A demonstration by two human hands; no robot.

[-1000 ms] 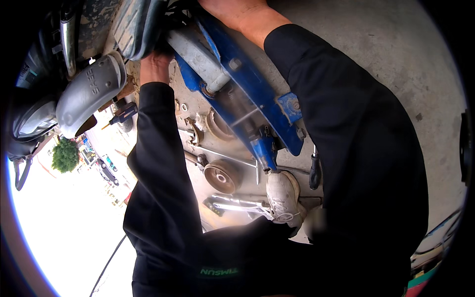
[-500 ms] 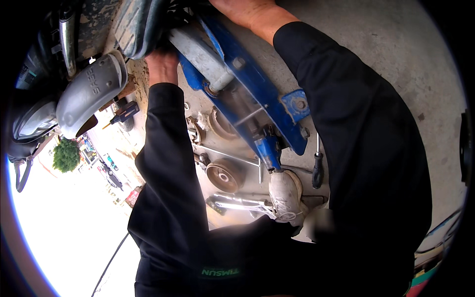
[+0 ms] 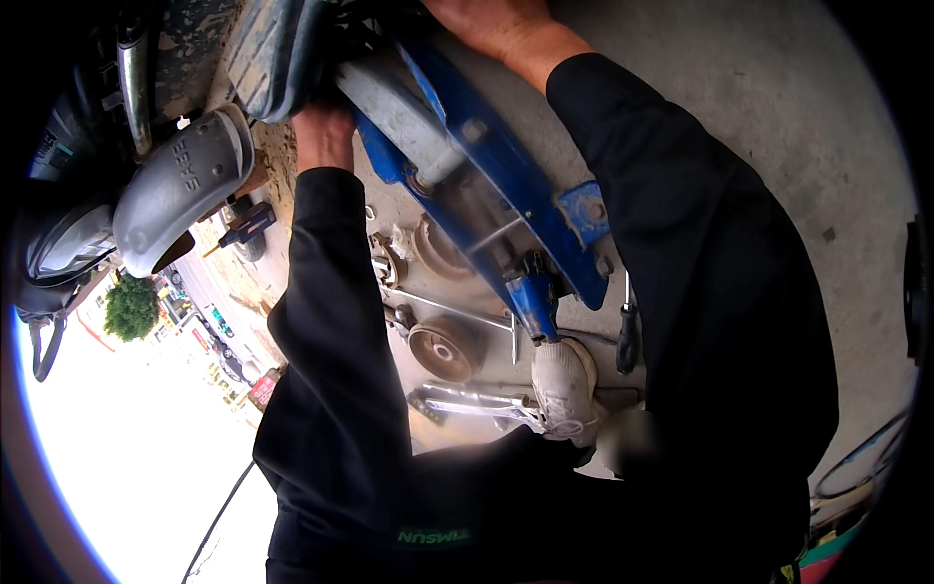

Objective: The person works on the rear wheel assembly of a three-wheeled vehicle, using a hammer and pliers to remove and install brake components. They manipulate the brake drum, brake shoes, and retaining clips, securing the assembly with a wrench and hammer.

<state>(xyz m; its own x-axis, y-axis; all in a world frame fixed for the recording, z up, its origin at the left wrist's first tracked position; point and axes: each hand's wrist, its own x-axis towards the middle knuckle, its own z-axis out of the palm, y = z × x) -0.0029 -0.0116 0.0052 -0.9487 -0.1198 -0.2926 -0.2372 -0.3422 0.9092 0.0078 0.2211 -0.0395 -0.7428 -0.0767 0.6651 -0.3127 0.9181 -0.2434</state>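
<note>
A blue trolley jack (image 3: 525,185) with a grey lifting arm (image 3: 399,112) stands on the floor between my arms, reaching up to the top of the view. My left hand (image 3: 326,136) is at its left side, under a dark ridged part (image 3: 277,58) of a vehicle; the fingers are hidden there. On the jack's far right, my right hand (image 3: 486,21) reaches past the upper edge, so its fingers do not show. What either hand touches cannot be made out. My white shoe (image 3: 562,380) is against the jack's blue lower end (image 3: 533,302).
Left of the jack lie a rusty brake drum (image 3: 443,348), a long metal T-bar (image 3: 457,310) and other metal parts (image 3: 384,258). A black-handled screwdriver (image 3: 628,341) lies to its right. Silvery tools (image 3: 477,399) are beside the shoe. A grey fender (image 3: 175,190) juts out at upper left.
Both hands and the jack appear shifted very slightly right and down in the picture, along with the surroundings. Otherwise the hands' placement looks the same.
</note>
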